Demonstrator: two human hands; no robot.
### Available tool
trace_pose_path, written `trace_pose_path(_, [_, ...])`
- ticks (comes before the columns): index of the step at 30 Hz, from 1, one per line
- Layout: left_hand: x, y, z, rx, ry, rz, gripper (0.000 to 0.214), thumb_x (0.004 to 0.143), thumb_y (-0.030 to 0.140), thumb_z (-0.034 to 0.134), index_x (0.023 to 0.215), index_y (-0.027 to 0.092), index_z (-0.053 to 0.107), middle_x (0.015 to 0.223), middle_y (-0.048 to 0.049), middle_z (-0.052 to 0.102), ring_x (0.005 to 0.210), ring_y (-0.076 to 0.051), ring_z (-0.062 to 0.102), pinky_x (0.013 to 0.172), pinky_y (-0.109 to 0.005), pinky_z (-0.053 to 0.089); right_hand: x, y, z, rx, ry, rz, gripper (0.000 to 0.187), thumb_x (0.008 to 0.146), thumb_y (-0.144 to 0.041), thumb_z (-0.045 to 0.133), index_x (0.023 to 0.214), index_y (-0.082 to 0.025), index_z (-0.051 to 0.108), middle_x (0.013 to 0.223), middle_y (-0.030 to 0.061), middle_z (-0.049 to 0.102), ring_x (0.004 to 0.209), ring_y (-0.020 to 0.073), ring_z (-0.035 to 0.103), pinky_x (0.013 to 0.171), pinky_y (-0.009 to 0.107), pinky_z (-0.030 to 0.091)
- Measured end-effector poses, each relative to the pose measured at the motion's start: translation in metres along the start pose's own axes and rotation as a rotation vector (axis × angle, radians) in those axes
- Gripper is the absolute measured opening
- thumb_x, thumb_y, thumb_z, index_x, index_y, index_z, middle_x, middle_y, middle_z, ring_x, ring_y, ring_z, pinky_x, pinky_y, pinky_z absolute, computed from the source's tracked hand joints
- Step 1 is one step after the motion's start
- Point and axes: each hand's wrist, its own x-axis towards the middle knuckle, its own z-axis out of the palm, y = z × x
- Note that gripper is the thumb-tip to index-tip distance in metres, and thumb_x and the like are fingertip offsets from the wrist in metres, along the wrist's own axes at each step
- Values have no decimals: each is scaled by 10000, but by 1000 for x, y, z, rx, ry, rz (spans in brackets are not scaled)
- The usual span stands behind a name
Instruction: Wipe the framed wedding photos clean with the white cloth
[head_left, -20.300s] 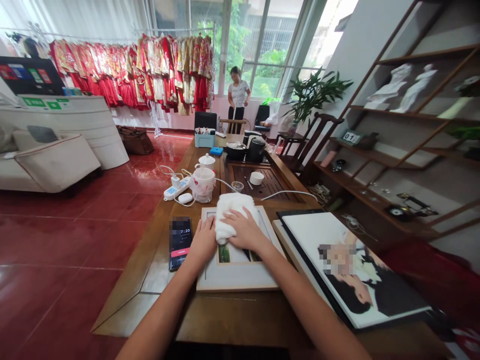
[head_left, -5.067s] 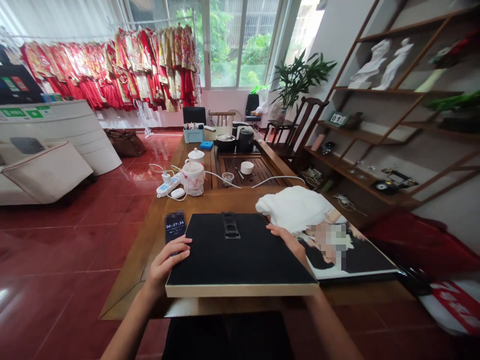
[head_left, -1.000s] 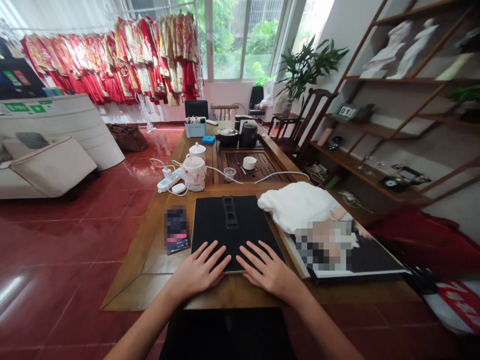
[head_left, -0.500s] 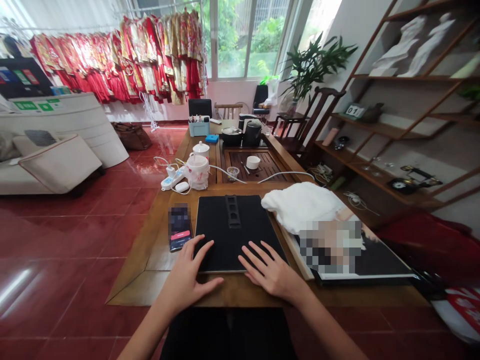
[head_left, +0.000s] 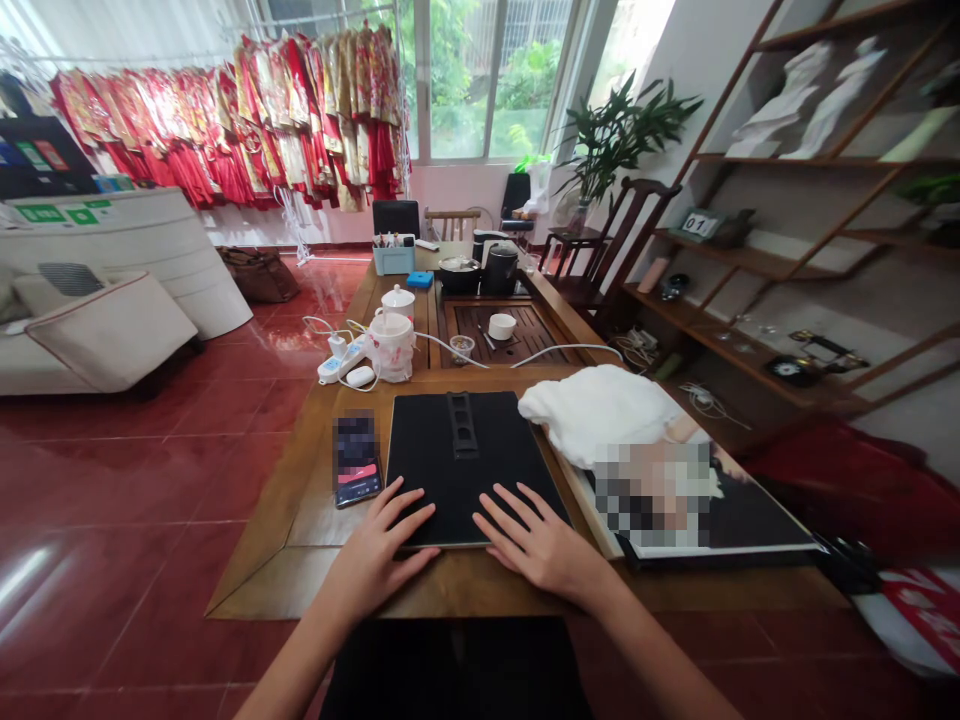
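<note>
A picture frame (head_left: 465,450) lies face down on the wooden table (head_left: 300,520), its black backing and stand bracket upward. My left hand (head_left: 379,555) rests flat on the frame's near left corner, fingers spread. Flat on the near right part of the backing lies my right hand (head_left: 536,540), also spread. A white cloth (head_left: 600,410) is heaped to the right, on top of a large photo print (head_left: 720,510). Left of the frame is a phone (head_left: 355,460) with its screen lit.
Further along the table stand two white teapots (head_left: 391,345), a power strip (head_left: 337,365), a tea tray (head_left: 525,345) with a cup, kettles (head_left: 499,268) and a blue box. A wooden chair (head_left: 615,250) and shelves stand right; red garments hang at the back left.
Over the last second my left hand slid from the middle of the frame's near edge to its left corner. The frame, cloth and phone stayed put.
</note>
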Motion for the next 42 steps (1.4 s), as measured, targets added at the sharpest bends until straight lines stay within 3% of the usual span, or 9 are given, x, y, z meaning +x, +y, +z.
trace_pose_path(6, [-2,-5,4,-33,57,32,347,849,301,665,1189,244,618,1296,-84,575,1350,-303,388,1010,-480,491,3,-3,-2,46,-24,52,423,915,-301,551,1316,-165,532,1343,122,554,1243,323,484,1003,544,408])
trace_pose_path(16, [-5,-3,11,-125,157,-2,286,862,262,644,1146,239,628,1211,-88,620,1251,-275,518,963,-461,531,6,-1,-3,154,-51,123,417,913,-268,531,1321,-180,528,1334,110,564,1263,291,469,1032,525,382])
trace_pose_path(20, [-6,-1,10,-115,131,-54,322,876,279,620,1195,249,595,1257,-78,596,1277,-260,492,1004,-456,500,11,2,-10,213,-67,148,404,907,-271,531,1302,-191,546,1311,100,585,1246,272,488,1021,506,396])
trace_pose_path(23, [-1,2,2,-28,56,-102,468,856,361,637,1300,265,522,1326,-75,554,1243,-253,525,988,-420,512,14,8,-20,241,-58,165,414,896,-276,535,1302,-193,550,1291,105,600,1223,259,511,1026,494,390])
trace_pose_path(27, [16,7,-10,157,-22,-115,466,877,450,565,1300,256,531,1298,-77,579,1165,-262,574,928,-399,534,17,27,-41,146,-32,221,463,894,-277,530,1348,-194,509,1344,103,557,1231,261,503,1066,481,336])
trace_pose_path(30, [37,9,-10,296,-32,-81,421,918,418,488,1271,201,559,1242,-101,610,1152,-292,562,989,-468,469,18,46,-57,37,-42,322,518,897,-302,525,1402,-219,441,1423,82,476,1280,269,453,1094,485,280])
trace_pose_path(33, [63,5,-3,316,-42,-25,396,945,375,442,1280,190,546,1249,-101,596,1159,-261,548,1064,-459,387,18,67,-67,-40,-82,434,588,893,-355,519,1443,-207,373,1475,98,401,1312,286,408,1104,494,248])
trace_pose_path(38, [100,-11,9,285,-7,-65,429,935,386,463,1325,209,493,1312,-103,543,1227,-265,488,1061,-446,370,10,102,-68,-101,-133,551,752,837,-493,545,1468,-158,307,1482,145,378,1330,332,356,1095,525,223])
trace_pose_path(42, [109,-26,22,257,-1,-133,481,925,422,471,1352,202,456,1335,-115,521,1256,-281,461,1041,-452,383,1,123,-56,-140,-132,539,828,791,-571,549,1460,-148,307,1460,184,393,1325,370,341,1063,564,223])
